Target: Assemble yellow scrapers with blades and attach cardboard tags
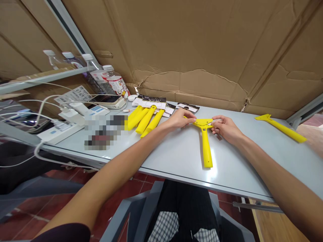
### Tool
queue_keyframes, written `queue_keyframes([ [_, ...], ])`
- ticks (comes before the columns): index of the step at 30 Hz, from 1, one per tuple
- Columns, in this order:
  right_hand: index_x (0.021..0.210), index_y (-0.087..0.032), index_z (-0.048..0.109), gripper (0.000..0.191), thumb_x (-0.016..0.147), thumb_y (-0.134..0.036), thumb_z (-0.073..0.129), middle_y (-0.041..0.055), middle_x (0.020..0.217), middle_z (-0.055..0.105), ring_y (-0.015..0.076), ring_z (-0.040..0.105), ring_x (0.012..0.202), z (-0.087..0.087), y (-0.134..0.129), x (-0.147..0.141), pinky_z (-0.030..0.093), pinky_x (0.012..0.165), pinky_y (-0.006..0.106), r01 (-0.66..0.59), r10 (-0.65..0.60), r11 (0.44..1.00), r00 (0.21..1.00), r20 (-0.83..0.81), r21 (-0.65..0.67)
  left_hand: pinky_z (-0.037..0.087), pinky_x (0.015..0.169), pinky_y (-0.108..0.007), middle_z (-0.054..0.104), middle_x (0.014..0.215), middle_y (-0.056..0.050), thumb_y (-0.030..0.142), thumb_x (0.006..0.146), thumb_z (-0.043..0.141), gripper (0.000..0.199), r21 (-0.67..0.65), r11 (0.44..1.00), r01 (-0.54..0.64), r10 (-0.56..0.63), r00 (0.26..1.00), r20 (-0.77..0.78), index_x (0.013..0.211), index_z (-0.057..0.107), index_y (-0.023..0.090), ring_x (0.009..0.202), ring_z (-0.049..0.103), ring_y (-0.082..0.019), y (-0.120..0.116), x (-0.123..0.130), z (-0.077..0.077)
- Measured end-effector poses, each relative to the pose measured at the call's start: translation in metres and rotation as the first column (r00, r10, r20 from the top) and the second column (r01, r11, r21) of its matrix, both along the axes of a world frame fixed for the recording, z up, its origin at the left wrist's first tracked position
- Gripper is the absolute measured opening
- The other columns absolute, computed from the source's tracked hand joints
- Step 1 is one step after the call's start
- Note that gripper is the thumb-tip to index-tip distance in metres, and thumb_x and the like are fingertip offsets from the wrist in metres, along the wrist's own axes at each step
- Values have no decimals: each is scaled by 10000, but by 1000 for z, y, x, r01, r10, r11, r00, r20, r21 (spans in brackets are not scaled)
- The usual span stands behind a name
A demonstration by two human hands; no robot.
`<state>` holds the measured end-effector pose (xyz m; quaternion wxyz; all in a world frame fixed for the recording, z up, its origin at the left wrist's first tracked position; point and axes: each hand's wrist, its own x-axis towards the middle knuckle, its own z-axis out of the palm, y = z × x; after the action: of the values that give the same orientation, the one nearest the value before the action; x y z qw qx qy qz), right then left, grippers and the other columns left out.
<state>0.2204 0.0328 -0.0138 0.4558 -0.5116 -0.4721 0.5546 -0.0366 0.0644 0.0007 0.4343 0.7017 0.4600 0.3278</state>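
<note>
A yellow plastic scraper (206,144) lies on the table with its handle pointing toward me. My left hand (181,119) pinches the left end of its wide head. At the head's right end the fingers of my right hand (225,128) are closed; a small dark, flat piece shows beneath them, too hidden to name. Left of my hands, several yellow scraper handles (148,122) lie in a bunch under black-and-white header cards (150,102). Another card (188,107) rests behind my left hand. A second loose yellow scraper (281,127) is at the far right.
On the left stand a white power strip (60,131) with plugs and cables, a phone (107,100) and several plastic bottles (116,80). A pixelated patch hides something beside the handles. Cardboard (191,43) walls the back of the grey table (176,161).
</note>
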Motion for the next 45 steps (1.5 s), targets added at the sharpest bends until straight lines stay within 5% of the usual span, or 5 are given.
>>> queue_keyframes([
  [7,1118,-192,580,334,839,-81,726,32,722,730,141,644,550,-1,0,1,508,495,223,-25,25,1000,999,36,-2,507,742,-305,827,918,-93,254,813,818,118,88,994,-68,62,995,75,879,849,161,838,687,-181,6,-2,-4],
  [15,1080,-209,604,393,764,-102,812,2,743,721,144,662,632,5,-1,3,559,589,252,-29,31,998,999,-39,54,323,563,-267,785,886,-80,343,798,856,245,-148,988,-50,71,988,140,958,859,158,692,547,-127,3,0,1],
  [21,1091,-194,622,406,737,-98,797,20,748,725,153,664,636,11,-3,2,527,561,242,-21,22,999,999,-26,43,483,684,-292,768,944,-86,363,769,907,269,-144,988,-61,97,961,260,904,833,142,793,626,-144,1,2,1],
  [27,990,-164,643,340,683,-34,714,38,713,723,154,690,655,12,-7,-3,543,582,229,-13,15,999,999,-42,37,621,809,-400,762,993,-118,448,647,1007,470,-231,968,101,0,917,400,913,803,119,938,725,-227,-4,4,2],
  [45,941,-160,688,239,751,-24,736,60,741,748,150,709,650,17,-10,-5,575,594,231,5,-4,1000,999,-54,23,680,795,-393,781,1059,-160,278,791,927,272,-265,958,111,8,912,411,961,816,98,993,754,-242,-7,4,9],
])
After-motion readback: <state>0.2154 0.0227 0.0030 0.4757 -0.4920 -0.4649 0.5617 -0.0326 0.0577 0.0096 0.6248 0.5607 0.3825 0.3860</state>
